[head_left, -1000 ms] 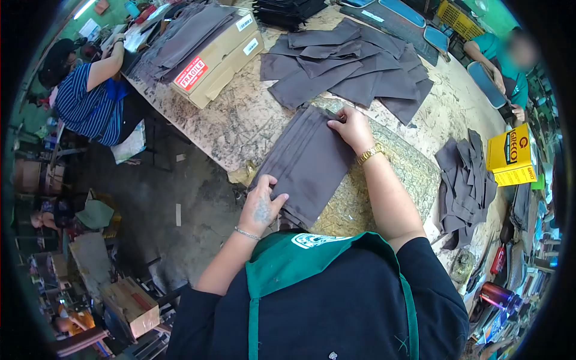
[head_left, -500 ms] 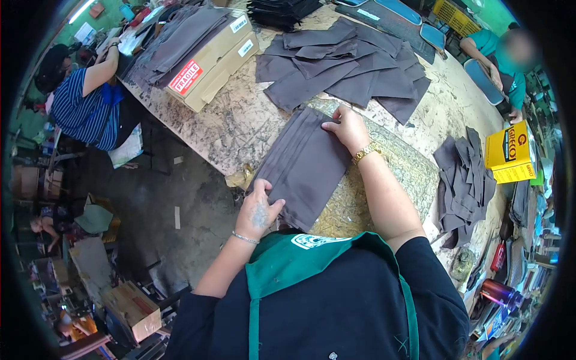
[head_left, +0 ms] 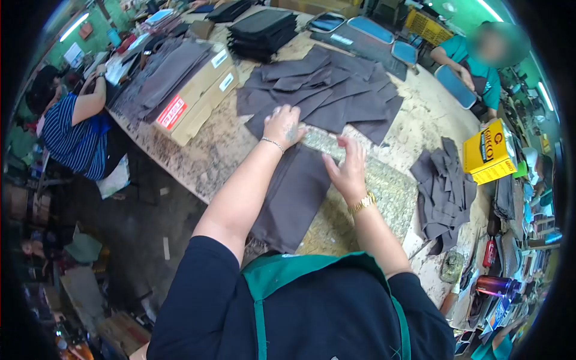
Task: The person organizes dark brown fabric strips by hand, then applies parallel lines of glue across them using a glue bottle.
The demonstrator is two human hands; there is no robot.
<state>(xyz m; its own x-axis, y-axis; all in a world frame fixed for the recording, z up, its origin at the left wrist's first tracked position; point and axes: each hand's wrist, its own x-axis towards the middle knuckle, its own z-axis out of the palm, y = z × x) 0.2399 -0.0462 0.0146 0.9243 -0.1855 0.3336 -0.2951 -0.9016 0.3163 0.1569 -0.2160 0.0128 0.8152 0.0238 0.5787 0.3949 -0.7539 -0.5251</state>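
Observation:
My left hand [head_left: 283, 126] reaches forward to the near edge of a spread pile of dark grey sheet pieces [head_left: 324, 84]. Its fingers point away from me, the thumb is spread to the side, and I see nothing held in it. Under its wrist lies a flat stack of dark grey rectangular pieces [head_left: 291, 195], slanting toward my apron. To the right of that stack, my right hand [head_left: 350, 165] is raised with thumb and fingers apart, holding nothing. A mottled, stained board [head_left: 384, 195] lies beneath the stack.
A cardboard box [head_left: 201, 105] with dark pieces on top stands at left; black stacked items [head_left: 262, 33] lie behind. On the right are loose dark strips [head_left: 447, 192], a yellow can [head_left: 489, 150] and a purple bottle [head_left: 497, 286]. Two people work at the table's far sides.
My left hand has left the stack's near left edge and moved forward to the pile. My right hand has let go of the stack's far edge and opened. The view has shifted.

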